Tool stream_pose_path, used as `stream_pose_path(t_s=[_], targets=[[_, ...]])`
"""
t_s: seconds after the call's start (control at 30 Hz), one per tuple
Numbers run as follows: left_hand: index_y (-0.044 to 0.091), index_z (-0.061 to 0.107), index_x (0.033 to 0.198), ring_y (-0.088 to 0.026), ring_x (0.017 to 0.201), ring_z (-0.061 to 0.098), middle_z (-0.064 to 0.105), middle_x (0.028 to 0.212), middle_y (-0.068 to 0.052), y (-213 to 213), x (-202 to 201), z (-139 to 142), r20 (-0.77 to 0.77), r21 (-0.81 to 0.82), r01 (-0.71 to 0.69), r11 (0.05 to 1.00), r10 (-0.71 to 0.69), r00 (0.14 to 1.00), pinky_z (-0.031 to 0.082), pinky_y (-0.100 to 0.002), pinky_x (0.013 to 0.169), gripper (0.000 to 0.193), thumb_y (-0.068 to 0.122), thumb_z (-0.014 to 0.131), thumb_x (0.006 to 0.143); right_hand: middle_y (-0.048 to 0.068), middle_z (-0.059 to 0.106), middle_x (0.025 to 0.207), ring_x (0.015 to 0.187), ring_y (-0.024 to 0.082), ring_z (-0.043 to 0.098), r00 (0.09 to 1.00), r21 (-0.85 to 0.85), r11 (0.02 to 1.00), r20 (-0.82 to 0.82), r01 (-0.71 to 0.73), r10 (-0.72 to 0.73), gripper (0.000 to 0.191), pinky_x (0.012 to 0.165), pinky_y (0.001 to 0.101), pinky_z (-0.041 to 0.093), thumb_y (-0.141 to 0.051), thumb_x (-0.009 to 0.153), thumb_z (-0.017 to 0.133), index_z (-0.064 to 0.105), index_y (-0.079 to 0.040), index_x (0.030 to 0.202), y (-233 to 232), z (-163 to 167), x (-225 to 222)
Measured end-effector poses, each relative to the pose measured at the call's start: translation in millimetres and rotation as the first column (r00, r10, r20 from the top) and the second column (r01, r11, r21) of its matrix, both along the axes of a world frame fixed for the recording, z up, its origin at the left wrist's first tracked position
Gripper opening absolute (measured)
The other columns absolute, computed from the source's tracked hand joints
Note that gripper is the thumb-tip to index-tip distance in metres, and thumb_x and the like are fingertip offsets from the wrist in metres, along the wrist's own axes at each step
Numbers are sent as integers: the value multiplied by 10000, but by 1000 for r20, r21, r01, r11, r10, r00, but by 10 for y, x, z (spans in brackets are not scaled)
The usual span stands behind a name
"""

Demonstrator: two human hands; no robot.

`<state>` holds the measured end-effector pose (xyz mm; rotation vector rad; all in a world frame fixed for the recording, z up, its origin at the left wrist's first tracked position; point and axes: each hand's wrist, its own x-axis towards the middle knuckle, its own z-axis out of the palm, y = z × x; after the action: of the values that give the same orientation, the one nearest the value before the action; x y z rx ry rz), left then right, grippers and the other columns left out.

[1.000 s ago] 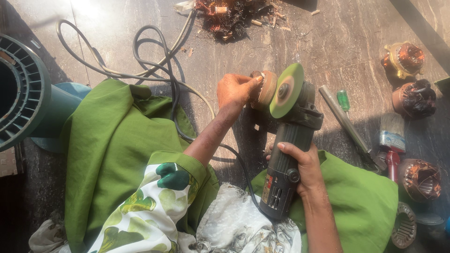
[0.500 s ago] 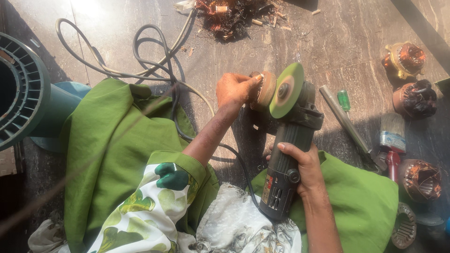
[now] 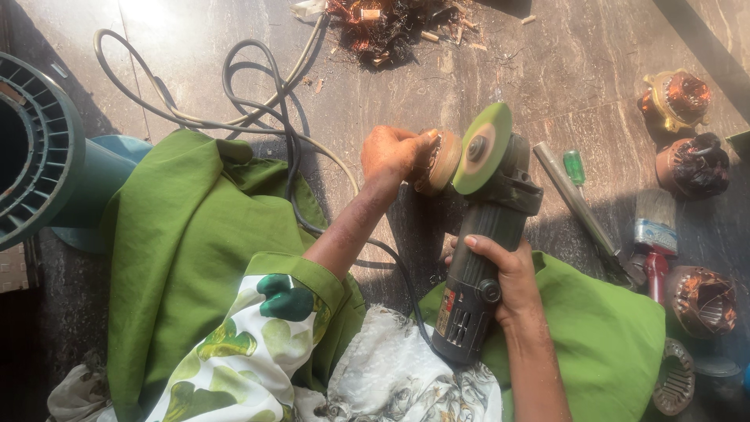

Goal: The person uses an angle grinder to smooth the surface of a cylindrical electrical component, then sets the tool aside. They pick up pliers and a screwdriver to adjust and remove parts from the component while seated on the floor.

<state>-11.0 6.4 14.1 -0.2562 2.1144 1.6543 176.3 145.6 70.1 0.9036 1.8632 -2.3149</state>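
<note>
My right hand (image 3: 504, 275) grips the grey body of an angle grinder (image 3: 480, 258), whose green disc (image 3: 483, 148) points up and left. My left hand (image 3: 393, 151) holds a small round brown metal part (image 3: 442, 160) pressed against the face of the disc. The grinder's cable (image 3: 269, 117) loops away across the stone floor behind my left arm. Green cloth over my knees lies under both arms.
A blue fan housing (image 3: 43, 148) stands at the left edge. Copper wire scrap (image 3: 383, 23) lies at the top. To the right are a metal rod (image 3: 582, 207), a green-handled screwdriver (image 3: 575, 166), a paintbrush (image 3: 655, 234) and three wound motor stators (image 3: 678, 98).
</note>
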Motion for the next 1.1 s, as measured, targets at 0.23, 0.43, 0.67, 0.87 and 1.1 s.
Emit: stream_pose_path(t_s=[0.23,0.43,0.67,0.87,1.1], targets=[[75,849,886,-150,669,770,802,734,-87,-3,70,-39,-9,53,-37,998,38,999,608,-310,686,366,428,795,802,201,708,840,657,267,741,999,2,1000,-44,-8,8,461,538,378,640,-170,737,763,599,70,1095,-10,16,23],[97,851,889,-138,668,748,798,733,-77,-19,-10,-77,-9,-12,-55,998,54,998,587,-325,722,383,462,810,778,186,707,838,663,257,748,999,18,1000,-43,-20,21,480,545,373,648,-175,733,774,601,75,1104,-21,3,43],[132,852,895,-140,691,770,801,748,-53,-5,-68,-71,11,-38,8,999,-8,1000,597,-313,743,364,477,784,798,176,700,830,659,261,749,1000,29,1000,-31,-1,2,496,538,377,648,-189,716,779,604,68,1103,-16,-1,49],[142,857,897,-154,722,771,805,756,-62,-5,-76,-43,13,-76,-5,997,6,1000,597,-328,743,375,491,796,775,189,713,848,670,262,753,1000,30,999,-25,-12,13,499,548,379,649,-191,714,777,605,66,1105,-16,1,38],[143,855,913,-163,735,781,815,768,-74,1,-93,-80,7,-72,-20,997,20,1000,599,-327,762,395,505,795,768,182,715,848,679,262,756,999,37,999,-24,-21,22,488,563,377,650,-198,720,774,620,65,1102,-13,4,42]])
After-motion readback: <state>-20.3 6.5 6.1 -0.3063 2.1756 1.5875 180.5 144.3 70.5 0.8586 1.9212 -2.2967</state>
